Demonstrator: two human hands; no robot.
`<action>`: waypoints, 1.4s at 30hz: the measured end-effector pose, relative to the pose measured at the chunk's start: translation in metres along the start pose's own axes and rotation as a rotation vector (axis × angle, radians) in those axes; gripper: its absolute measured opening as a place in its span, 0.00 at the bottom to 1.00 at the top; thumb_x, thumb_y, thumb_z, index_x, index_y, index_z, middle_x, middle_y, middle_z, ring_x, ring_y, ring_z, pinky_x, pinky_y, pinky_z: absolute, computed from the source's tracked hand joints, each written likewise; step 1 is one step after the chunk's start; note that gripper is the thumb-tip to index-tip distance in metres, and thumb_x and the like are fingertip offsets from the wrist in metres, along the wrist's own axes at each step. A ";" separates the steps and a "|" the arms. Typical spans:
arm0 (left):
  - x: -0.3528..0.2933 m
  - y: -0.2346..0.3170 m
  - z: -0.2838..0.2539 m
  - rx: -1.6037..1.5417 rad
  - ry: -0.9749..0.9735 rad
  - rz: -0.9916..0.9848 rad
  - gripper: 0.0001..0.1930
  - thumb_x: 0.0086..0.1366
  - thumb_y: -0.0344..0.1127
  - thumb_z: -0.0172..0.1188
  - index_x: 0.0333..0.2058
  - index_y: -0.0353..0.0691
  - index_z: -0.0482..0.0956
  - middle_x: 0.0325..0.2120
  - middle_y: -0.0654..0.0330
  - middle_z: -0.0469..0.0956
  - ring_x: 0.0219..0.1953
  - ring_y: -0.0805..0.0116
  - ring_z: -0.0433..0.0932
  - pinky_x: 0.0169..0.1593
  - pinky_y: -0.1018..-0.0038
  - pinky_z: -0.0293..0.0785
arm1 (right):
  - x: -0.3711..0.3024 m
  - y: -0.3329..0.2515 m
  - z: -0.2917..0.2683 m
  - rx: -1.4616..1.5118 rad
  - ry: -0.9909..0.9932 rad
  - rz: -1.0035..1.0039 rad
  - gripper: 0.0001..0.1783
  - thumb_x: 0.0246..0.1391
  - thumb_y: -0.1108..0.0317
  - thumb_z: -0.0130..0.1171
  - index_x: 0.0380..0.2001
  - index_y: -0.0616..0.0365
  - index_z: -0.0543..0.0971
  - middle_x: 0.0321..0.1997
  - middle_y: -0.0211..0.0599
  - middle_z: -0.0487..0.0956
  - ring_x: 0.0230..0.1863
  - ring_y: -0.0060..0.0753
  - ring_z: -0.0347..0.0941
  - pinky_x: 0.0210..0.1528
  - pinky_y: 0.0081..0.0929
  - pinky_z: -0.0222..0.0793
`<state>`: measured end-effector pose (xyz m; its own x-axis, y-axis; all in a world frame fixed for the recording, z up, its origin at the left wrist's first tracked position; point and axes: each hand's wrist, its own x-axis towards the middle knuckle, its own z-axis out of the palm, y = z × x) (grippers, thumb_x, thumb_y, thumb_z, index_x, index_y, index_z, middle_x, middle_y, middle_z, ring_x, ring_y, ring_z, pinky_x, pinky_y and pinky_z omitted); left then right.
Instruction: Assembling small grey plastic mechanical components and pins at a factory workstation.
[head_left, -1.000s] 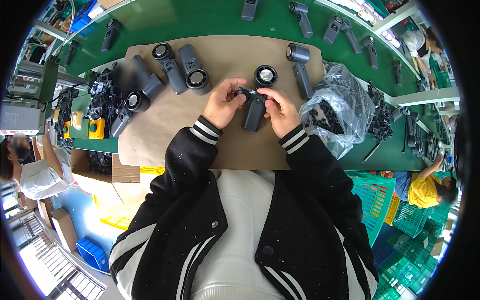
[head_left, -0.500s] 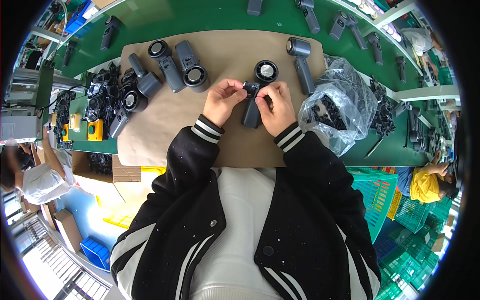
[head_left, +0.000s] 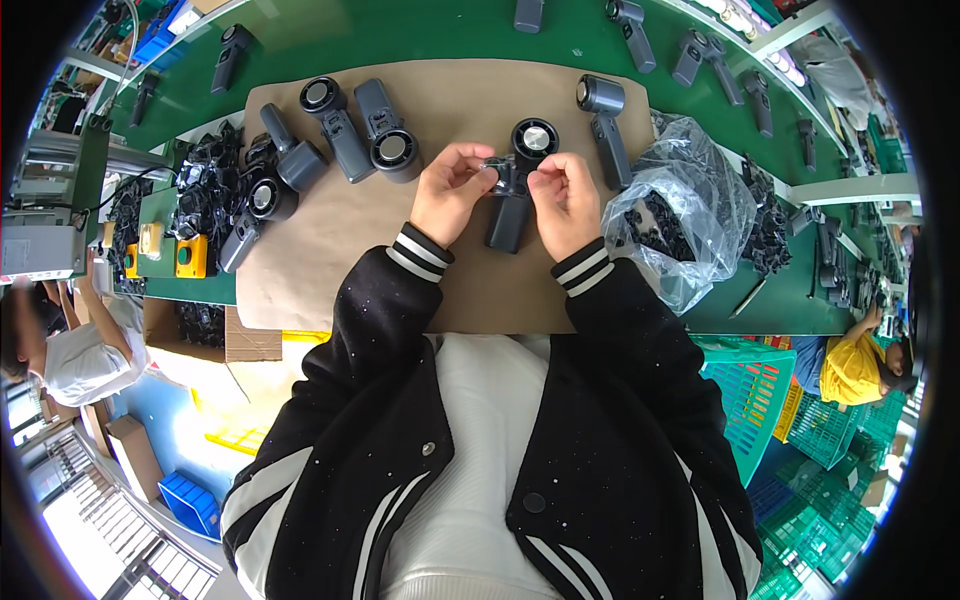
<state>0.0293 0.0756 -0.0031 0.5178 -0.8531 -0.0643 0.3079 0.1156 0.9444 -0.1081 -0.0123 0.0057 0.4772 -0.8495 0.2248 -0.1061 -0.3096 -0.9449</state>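
Observation:
My left hand (head_left: 452,190) pinches a small black part (head_left: 510,180) with a shiny, partly clear edge between thumb and forefinger. On its right side, my right hand (head_left: 566,200) has thumb and forefinger closed together near the part's edge; what they grip is too small to make out. Behind and below the part, a dark grey handheld fan (head_left: 509,224) lies on the brown paper sheet (head_left: 330,260), its round head toward the far side. The part and my fingers cover the middle of that fan.
More handheld fans (head_left: 395,150) lie left on the paper, one (head_left: 608,140) at right. A clear plastic bag (head_left: 680,210) of small black parts sits right, beside a pen (head_left: 748,298). Black bundles (head_left: 205,190) and a yellow button box (head_left: 191,258) stand left. Others work at both sides.
My right hand has shifted slightly right, away from the middle of the black part. My left hand still holds the part, now turned a little. The fan underneath stays in place.

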 end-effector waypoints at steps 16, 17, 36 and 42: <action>0.014 -0.004 0.008 1.261 0.015 0.366 0.15 0.60 0.45 0.58 0.40 0.42 0.79 0.32 0.57 0.79 0.35 0.57 0.76 0.37 0.70 0.70 | 0.008 0.009 -0.013 -0.404 -0.200 0.205 0.11 0.58 0.60 0.54 0.36 0.56 0.73 0.21 0.35 0.77 0.24 0.43 0.73 0.28 0.36 0.67; 0.014 0.001 0.007 1.250 -0.009 0.355 0.16 0.62 0.48 0.56 0.38 0.40 0.79 0.30 0.55 0.80 0.34 0.55 0.77 0.35 0.68 0.71 | 0.007 0.011 -0.013 -0.431 -0.203 0.226 0.13 0.59 0.57 0.53 0.40 0.55 0.72 0.22 0.37 0.78 0.26 0.48 0.75 0.30 0.39 0.68; -0.008 0.016 0.027 0.448 -0.079 0.311 0.17 0.60 0.24 0.57 0.50 0.37 0.72 0.36 0.55 0.79 0.31 0.65 0.75 0.35 0.74 0.71 | 0.010 -0.005 -0.031 -0.006 -0.368 -0.071 0.17 0.63 0.70 0.51 0.53 0.61 0.69 0.46 0.40 0.76 0.43 0.32 0.71 0.50 0.25 0.66; 0.000 0.016 0.038 0.364 -0.043 0.410 0.17 0.57 0.24 0.59 0.47 0.37 0.73 0.35 0.55 0.78 0.29 0.62 0.74 0.36 0.71 0.72 | 0.015 0.011 -0.032 0.381 -0.283 0.013 0.20 0.63 0.69 0.52 0.57 0.61 0.69 0.48 0.40 0.76 0.46 0.31 0.72 0.53 0.25 0.65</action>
<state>0.0037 0.0578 0.0241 0.5015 -0.7963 0.3383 -0.2124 0.2658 0.9403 -0.1298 -0.0418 0.0059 0.7023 -0.6865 0.1883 0.1882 -0.0760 -0.9792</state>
